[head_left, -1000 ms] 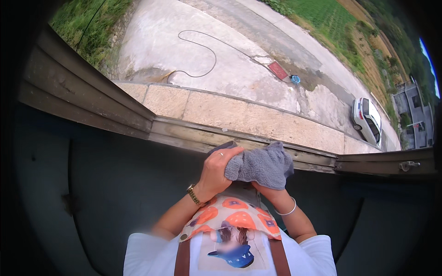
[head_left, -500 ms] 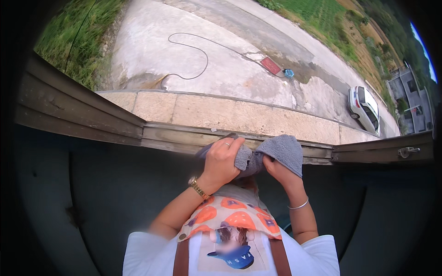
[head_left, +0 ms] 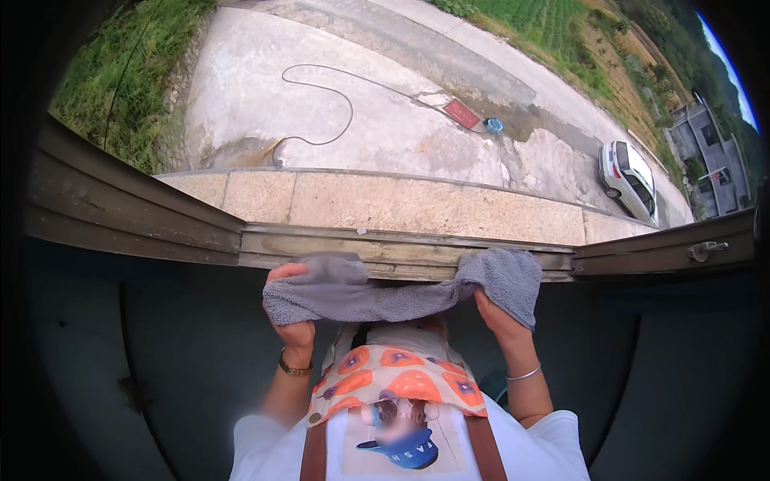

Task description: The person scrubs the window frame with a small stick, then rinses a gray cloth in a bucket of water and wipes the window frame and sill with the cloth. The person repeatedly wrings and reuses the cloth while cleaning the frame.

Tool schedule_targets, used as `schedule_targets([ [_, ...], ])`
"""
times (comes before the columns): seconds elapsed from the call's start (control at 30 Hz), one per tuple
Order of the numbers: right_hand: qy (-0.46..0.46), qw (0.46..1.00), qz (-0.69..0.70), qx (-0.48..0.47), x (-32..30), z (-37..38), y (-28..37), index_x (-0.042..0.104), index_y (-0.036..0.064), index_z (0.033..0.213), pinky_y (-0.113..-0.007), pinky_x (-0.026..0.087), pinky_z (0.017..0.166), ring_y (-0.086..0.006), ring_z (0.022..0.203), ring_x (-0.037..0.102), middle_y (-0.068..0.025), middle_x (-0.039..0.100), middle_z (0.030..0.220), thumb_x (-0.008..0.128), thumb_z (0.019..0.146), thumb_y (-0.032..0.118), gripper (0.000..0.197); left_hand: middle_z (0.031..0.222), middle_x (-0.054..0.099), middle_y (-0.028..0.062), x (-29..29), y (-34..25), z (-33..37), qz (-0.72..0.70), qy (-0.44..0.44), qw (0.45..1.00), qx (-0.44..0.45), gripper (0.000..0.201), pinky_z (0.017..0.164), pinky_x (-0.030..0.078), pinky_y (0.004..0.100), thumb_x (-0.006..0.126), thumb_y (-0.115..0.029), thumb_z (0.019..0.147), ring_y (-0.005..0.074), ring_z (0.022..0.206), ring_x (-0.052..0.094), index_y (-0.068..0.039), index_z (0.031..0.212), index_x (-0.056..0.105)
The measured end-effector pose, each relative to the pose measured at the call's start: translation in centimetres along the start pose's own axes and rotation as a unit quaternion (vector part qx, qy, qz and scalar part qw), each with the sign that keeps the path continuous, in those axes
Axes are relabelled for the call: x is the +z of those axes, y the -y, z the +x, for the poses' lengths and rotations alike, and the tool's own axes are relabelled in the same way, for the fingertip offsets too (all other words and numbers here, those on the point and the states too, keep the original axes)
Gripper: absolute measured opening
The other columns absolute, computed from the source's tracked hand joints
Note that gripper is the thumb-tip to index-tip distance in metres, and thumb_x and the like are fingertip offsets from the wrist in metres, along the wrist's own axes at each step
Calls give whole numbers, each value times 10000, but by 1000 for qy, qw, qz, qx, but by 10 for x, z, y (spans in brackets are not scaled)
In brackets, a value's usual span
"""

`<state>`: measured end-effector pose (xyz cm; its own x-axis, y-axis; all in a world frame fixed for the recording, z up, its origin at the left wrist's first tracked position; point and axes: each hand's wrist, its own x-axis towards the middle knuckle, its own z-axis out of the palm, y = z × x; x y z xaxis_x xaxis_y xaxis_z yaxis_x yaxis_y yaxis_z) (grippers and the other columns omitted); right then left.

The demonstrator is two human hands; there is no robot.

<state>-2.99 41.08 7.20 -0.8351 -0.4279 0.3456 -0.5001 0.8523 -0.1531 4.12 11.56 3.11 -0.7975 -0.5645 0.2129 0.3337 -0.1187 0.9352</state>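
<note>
A grey fluffy cloth (head_left: 401, 302) is stretched between my two hands, in front of the wooden window sill (head_left: 401, 257). My left hand (head_left: 290, 321) grips its left end; the cloth covers most of those fingers. At the other end my right hand (head_left: 499, 314) is closed on the cloth, whose corner drapes over the fingers and hides them. The middle of the cloth sags a little between the hands, just on my side of the sill.
Wooden frames slant out on the left (head_left: 136, 204) and right, the right one with a metal latch (head_left: 707, 251). A stone ledge (head_left: 433, 204) lies beyond the sill. Far below are a hose (head_left: 350, 112), a red mat (head_left: 461, 114), a blue basin (head_left: 493, 125) and a white car (head_left: 628, 178).
My left hand has moved left and down, away from my right hand. The bunched cloth is now spread out lengthwise between them. My right hand has shifted slightly down.
</note>
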Motion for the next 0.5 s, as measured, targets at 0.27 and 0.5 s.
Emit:
schedule_targets([
  [0.27, 24, 975, 175, -132, 44, 30, 60, 631, 131, 991, -442, 420, 810, -325, 887, 560, -95, 596, 954, 645, 718, 197, 281, 989, 582, 104, -5, 0, -9, -21, -68, 997, -12, 339, 851, 424, 279, 468, -237, 846, 170, 923, 554, 41, 1015, 566],
  [0.5, 48, 954, 242, -171, 77, 23, 68, 605, 123, 1081, -417, 426, 849, -304, 963, 556, -107, 594, 1025, 577, 777, 114, 306, 1006, 568, 110, -8, 1, -8, -5, -70, 997, 11, 389, 881, 413, 295, 470, -297, 834, 181, 951, 541, 36, 1016, 554],
])
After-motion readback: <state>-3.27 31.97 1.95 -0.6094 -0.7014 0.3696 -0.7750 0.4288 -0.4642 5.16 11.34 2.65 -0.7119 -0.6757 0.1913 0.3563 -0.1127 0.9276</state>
